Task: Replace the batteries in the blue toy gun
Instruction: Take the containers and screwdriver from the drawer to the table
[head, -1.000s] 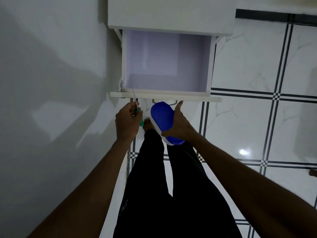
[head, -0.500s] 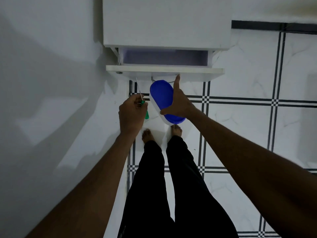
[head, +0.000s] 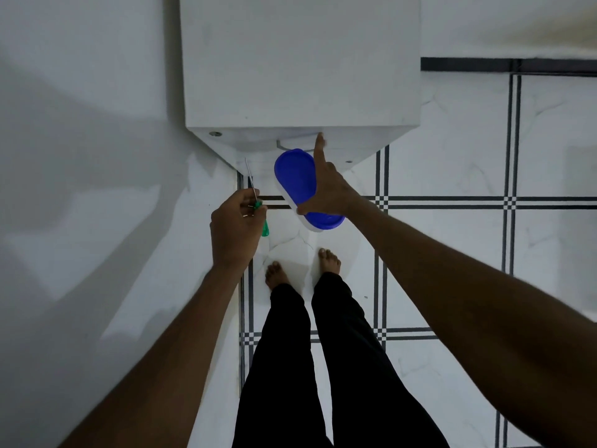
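My right hand (head: 329, 192) grips an oval container with a blue lid (head: 295, 177), while its index finger stretches forward and touches the shut drawer front (head: 300, 140) of a white cabinet (head: 300, 59). My left hand (head: 234, 227) is closed around a green-handled screwdriver (head: 258, 208), whose thin metal shaft points up toward the cabinet. No blue toy gun is in view.
A white wall (head: 80, 156) runs along the left side. The floor (head: 452, 253) is white marble tile with dark grid lines. My bare feet (head: 276, 274) and black-trousered legs stand just in front of the cabinet.
The open, empty drawer has slid shut, pushed by my right index finger. Both hands have moved forward with it, still holding the container and the screwdriver.
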